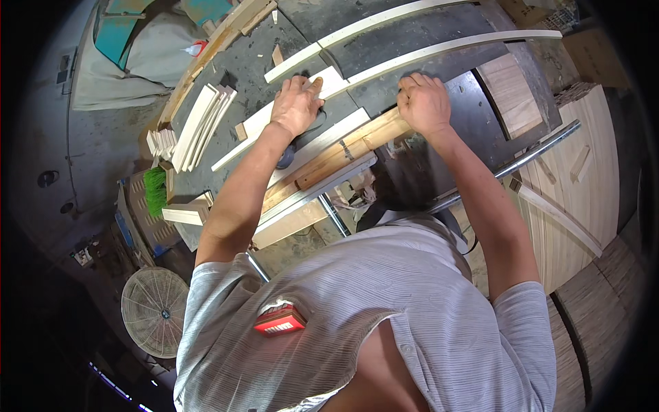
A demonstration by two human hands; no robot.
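Note:
My left hand (295, 108) lies palm down on a pale wooden strip (240, 146) on the dark worktop. Its fingers bend over the far edge, with the thumb beside them. To its right, my right hand (424, 104) is closed near the end of a thick, yellowish wooden rail (388, 129). Whatever its fingers hold is hidden. A long, slightly curved pale strip (446, 49) runs just beyond both hands toward the far right. Farther off lies a second curved strip (384, 20).
Thin wooden slats (199, 127) are stacked at the left of the dark worktop (473, 137). A metal pipe (542, 147) runs along its near right edge, beside a stack of wooden panels (576, 199). A fan (156, 312) stands lower left, below a green brush (156, 192).

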